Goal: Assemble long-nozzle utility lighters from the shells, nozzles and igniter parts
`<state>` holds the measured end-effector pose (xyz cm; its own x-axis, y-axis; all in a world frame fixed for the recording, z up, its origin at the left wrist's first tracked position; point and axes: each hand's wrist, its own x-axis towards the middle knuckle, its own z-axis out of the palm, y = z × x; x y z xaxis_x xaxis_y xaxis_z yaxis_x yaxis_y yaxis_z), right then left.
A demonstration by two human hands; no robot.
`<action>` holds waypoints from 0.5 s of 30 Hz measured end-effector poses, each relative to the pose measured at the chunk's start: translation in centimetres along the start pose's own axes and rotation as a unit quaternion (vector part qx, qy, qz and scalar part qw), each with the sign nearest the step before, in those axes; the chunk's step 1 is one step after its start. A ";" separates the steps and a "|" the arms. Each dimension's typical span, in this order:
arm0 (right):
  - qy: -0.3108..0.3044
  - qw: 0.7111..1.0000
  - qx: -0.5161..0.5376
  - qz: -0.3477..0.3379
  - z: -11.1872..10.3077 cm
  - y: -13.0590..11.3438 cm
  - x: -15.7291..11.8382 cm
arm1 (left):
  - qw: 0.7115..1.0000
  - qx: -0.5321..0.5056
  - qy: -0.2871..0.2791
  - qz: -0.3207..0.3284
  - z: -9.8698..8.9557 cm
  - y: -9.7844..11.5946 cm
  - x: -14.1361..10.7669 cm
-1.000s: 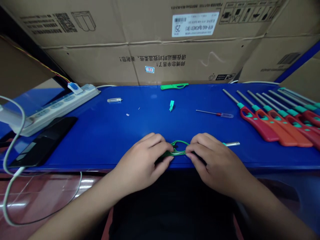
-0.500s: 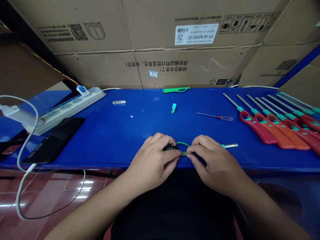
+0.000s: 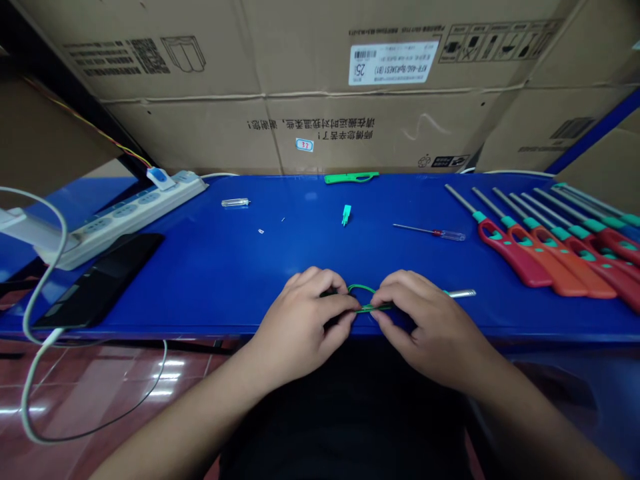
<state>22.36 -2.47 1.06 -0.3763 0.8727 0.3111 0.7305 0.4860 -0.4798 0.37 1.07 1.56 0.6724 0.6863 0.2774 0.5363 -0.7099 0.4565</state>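
Between my two hands is a thin green loop that looks like wire (image 3: pixel 361 287), with its strands running close together along the near side. My left hand (image 3: pixel 307 320) pinches it from the left, thumb and index finger pressed together. From the right, my right hand (image 3: pixel 425 317) pinches the strands with its fingertips. A metal lighter tube (image 3: pixel 463 293) with a teal collar sticks out beyond my right hand; its other end is hidden. Whatever lies under my curled fingers cannot be made out.
Behind my hands lie a teal plastic piece (image 3: pixel 346 215), a screwdriver (image 3: pixel 435 232), a green lighter casing half (image 3: pixel 351 178) and a clear small tank (image 3: pixel 235 203). Several long-necked lighters (image 3: pixel 560 257) lie at right. A phone (image 3: pixel 103 280) and power strip (image 3: pixel 125 212) lie left; cardboard (image 3: pixel 200 133) stands behind.
Both hands have shifted slightly, and my left fingers now cover the dark part that showed beneath them. The green loop is still pinched between the hands.
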 end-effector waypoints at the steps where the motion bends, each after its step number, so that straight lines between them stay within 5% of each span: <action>1: 0.000 1.000 0.004 0.002 0.0 0.0 0.0 | 1.000 -0.005 -0.003 -0.004 0.0 0.0 0.0; 9: -0.009 1.000 -0.020 -0.002 -1.5 0.3 0.7 | 1.000 -0.021 -0.008 -0.014 -0.2 -0.1 -0.1; 15: -0.044 0.976 -0.205 -0.059 -4.1 3.5 8.2 | 0.999 -0.039 0.010 -0.015 -0.2 -0.2 -0.1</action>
<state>24.20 6.16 5.32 -0.5060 0.8214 0.2633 0.8388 0.5397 -0.0718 0.12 1.18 1.64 0.6460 0.7106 0.2789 0.5144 -0.6752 0.5287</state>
